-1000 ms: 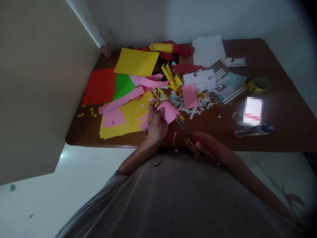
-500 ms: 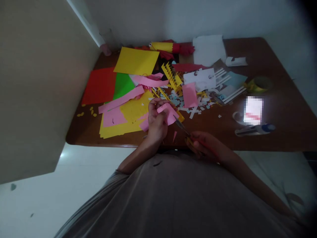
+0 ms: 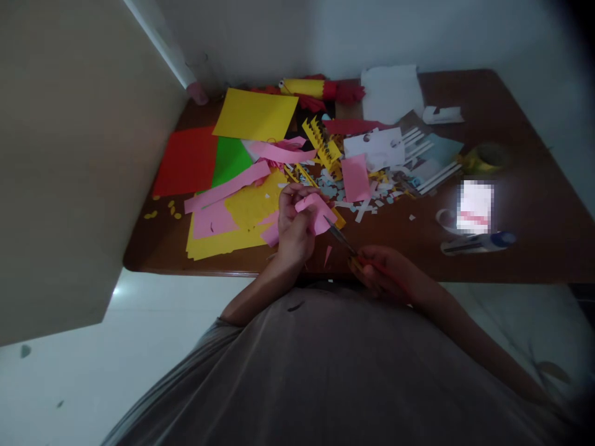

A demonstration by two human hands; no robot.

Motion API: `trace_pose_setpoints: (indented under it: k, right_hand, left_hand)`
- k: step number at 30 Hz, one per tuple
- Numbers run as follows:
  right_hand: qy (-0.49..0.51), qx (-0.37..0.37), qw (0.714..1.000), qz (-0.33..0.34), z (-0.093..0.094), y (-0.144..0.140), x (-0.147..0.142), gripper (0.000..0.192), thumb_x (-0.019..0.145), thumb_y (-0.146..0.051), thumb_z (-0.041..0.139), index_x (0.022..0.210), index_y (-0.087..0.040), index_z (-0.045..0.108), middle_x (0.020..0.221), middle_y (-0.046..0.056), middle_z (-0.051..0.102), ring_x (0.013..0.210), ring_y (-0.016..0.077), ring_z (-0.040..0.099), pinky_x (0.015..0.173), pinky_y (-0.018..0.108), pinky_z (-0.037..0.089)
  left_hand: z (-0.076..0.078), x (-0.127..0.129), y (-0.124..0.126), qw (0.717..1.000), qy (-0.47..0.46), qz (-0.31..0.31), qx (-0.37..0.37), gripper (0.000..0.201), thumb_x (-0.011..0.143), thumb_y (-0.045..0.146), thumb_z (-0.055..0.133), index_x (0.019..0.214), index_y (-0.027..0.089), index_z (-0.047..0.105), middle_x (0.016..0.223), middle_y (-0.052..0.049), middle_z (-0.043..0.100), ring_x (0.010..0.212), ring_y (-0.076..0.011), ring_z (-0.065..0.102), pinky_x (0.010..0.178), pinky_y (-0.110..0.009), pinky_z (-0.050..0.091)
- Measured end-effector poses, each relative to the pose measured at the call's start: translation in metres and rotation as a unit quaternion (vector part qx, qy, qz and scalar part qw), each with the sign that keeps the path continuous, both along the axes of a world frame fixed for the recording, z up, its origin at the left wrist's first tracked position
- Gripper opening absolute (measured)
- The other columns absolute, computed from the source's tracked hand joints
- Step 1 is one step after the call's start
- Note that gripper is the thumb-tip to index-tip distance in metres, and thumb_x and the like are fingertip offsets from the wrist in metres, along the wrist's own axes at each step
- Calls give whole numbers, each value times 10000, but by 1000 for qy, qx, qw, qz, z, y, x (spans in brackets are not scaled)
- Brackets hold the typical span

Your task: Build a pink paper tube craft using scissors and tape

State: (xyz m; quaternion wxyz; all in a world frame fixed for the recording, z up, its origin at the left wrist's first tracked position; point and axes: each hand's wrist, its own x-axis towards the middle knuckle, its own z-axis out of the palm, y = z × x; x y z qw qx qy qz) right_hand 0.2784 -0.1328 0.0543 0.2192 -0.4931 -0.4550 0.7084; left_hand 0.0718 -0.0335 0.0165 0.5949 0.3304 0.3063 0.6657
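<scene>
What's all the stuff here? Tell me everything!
held paper: 1, pink, front centre
scissors: 1, grey blades, at held paper
pink rectangle: 1, pink, centre
pink strips: several, pink, left
red sheet: 1, red, left
green sheet: 1, green, left
yellow sheet: 1, yellow, back left
scraps: many, mixed, centre
holed sheet: 1, white, centre
paper roll: 1, yellow-red, back
more paper: uncounted, yellow and white, scattered
tape-like ring: 1, yellowish, right
pixelated patch: 1, whitish, right
tube: 1, white-blue, right
table: 1, brown, beneath
floor: 1, pale, below
panel: 1, beige, left
wall: 1, grey, back
left hand: 1, bare, on held paper
right hand: 1, bare, on scissors
shirt: 1, grey, bottom
</scene>
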Motion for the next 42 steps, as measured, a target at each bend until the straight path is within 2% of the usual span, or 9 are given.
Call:
trace_pose_setpoints:
  k: [5, 10, 20, 27, 34, 42]
  right_hand:
    - [3, 4, 1000, -4, 4, -2, -1, 666, 839, -867, 855, 887, -253, 603, 696, -43, 539, 582, 132, 464, 554, 285, 359]
    - [15, 8, 1000, 3, 6, -2, -1, 664, 869, -874, 834, 893, -255, 593, 711, -33, 547, 608, 141, 460, 572, 297, 350]
    - [4, 10, 1000, 4, 8, 0, -1, 705, 804, -896, 873, 880, -249, 603, 700, -34, 557, 587, 133, 472, 556, 290, 353]
    - [9, -2, 1000, -14, 4, -1, -1, 674, 777, -844, 914, 862, -249, 607, 679, -45, 546, 544, 122, 463, 521, 283, 349]
    - [12, -28, 999, -36, -3, 0, -2, 612, 745, -761, 954, 815, -251, 623, 624, -51, 539, 521, 119, 438, 491, 270, 350]
    - [36, -48, 996, -63, -19, -3, 1, 413, 783, -516, 944, 788, -251, 627, 628, -68, 543, 488, 95, 414, 454, 249, 315]
  left_hand:
    - [-1, -1, 0, 1000, 10, 3, 1, 551, 843, 418, 977, 1238, 326, 605, 1219, -56, 726, 1350, -343, 741, 1235, -601, 575]
    - [-1, 0, 0, 1000, 2, -2, 2, 512, 856, 381, 956, 1236, 326, 616, 1225, -50, 721, 1301, -321, 750, 1229, -590, 581]
    - [-3, 0, -1, 1000, -13, -20, 18, 422, 895, 314, 911, 1230, 321, 655, 1206, -42, 720, 1278, -309, 770, 1236, -605, 593]
    - [-2, 1, -1, 1000, 2, -6, 1, 477, 866, 367, 942, 1227, 334, 632, 1221, -46, 726, 1244, -316, 766, 1200, -610, 616]
    - [1, 0, -1, 1000, 7, 7, -7, 503, 833, 382, 980, 1199, 330, 639, 1223, -43, 731, 1227, -307, 764, 1190, -568, 620]
    - [1, 1, -2, 1000, -10, -2, -12, 504, 835, 373, 979, 1207, 334, 642, 1230, -42, 715, 1275, -322, 752, 1207, -599, 593]
